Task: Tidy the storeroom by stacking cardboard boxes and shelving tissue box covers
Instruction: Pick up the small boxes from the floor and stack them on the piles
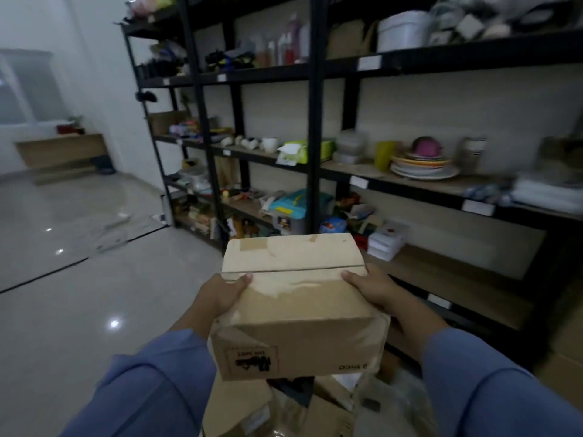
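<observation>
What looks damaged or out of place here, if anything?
The box, held between the left hand and right hand, is worn. Its top paper is torn away in pale patches, and its near left corner is ripped. Below it, other boxes look jumbled, though they are blurred.

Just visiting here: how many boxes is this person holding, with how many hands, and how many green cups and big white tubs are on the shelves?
cardboard box, held: 1
hands gripping it, left hand and right hand: 2
green cup: 1
white tub: 1
Total: 5
</observation>
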